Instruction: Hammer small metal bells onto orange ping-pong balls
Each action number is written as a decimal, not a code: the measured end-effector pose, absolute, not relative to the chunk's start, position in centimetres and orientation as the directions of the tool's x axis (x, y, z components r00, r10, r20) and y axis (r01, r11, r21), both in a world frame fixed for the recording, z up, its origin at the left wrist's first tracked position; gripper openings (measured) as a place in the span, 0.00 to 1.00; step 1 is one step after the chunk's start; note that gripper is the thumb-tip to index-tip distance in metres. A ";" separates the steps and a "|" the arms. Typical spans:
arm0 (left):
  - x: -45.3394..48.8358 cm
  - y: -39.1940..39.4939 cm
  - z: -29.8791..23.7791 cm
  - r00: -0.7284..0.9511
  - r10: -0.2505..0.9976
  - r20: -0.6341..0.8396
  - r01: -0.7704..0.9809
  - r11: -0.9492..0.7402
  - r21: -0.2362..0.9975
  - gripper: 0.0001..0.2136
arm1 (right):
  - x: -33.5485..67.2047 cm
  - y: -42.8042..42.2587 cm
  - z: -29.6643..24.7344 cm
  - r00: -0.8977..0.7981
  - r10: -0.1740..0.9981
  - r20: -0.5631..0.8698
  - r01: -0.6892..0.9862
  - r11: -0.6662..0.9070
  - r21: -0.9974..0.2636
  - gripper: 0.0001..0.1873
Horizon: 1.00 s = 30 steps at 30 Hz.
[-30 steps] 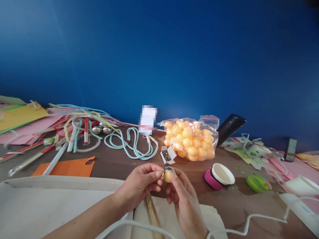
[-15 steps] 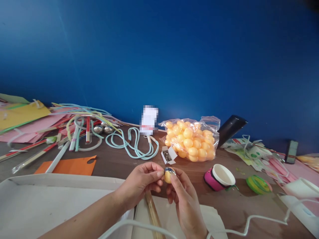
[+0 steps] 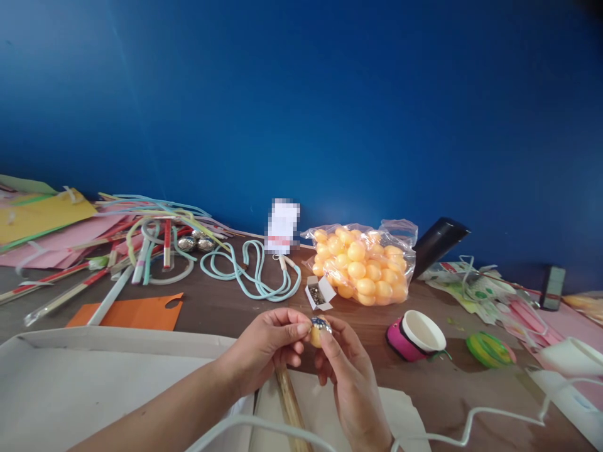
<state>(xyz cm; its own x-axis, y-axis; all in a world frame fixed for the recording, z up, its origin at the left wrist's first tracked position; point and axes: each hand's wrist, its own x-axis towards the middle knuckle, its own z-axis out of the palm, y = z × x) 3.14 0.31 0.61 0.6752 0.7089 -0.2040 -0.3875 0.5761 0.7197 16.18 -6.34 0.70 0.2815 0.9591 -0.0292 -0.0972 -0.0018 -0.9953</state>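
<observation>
Between my two hands is a small orange ball (image 3: 315,339), its upper side covered in shiny silver tack heads. My right hand (image 3: 351,370) grips the ball from the right, thumb on its near face and fingers curled around behind. My left hand (image 3: 268,342) is closed in a pinch, thumb and forefinger meeting at the ball's left edge; whatever lies between those fingertips is too small to make out. Just beyond the hands stands an open little white box (image 3: 319,294) of small metal tacks. Behind it lies a clear plastic bag (image 3: 362,267) full of orange balls.
Left of the bag lies a pale blue looped cord (image 3: 249,282). Several silver balls (image 3: 187,243) sit among tubes and sticks. A white tray (image 3: 117,342) and a wooden stick (image 3: 289,402) are in front. A pink-wrapped cup (image 3: 409,339) and green tape roll (image 3: 490,349) stand right.
The ball has turned slightly in my fingers, showing more of its silver top. Both hands stay in nearly the same place.
</observation>
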 end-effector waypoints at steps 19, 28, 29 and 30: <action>3.0 0.4 0.8 0.700 0.686 -0.199 -0.382 0.595 0.707 0.07 | 15.5 -6.6 1.9 0.342 0.940 -0.004 -0.114 0.037 -0.993 0.14; 2.9 0.4 0.9 0.709 0.678 -0.195 -0.370 0.593 0.715 0.07 | 15.7 -6.5 1.8 0.339 0.941 -0.004 -0.107 0.035 -0.994 0.15; 2.9 0.4 0.9 0.710 0.677 -0.194 -0.371 0.593 0.715 0.07 | 15.7 -6.6 1.8 0.340 0.940 -0.004 -0.110 0.036 -0.993 0.15; 2.9 0.4 0.9 0.711 0.676 -0.193 -0.371 0.594 0.713 0.07 | 15.7 -6.6 1.9 0.340 0.940 -0.005 -0.113 0.036 -0.993 0.15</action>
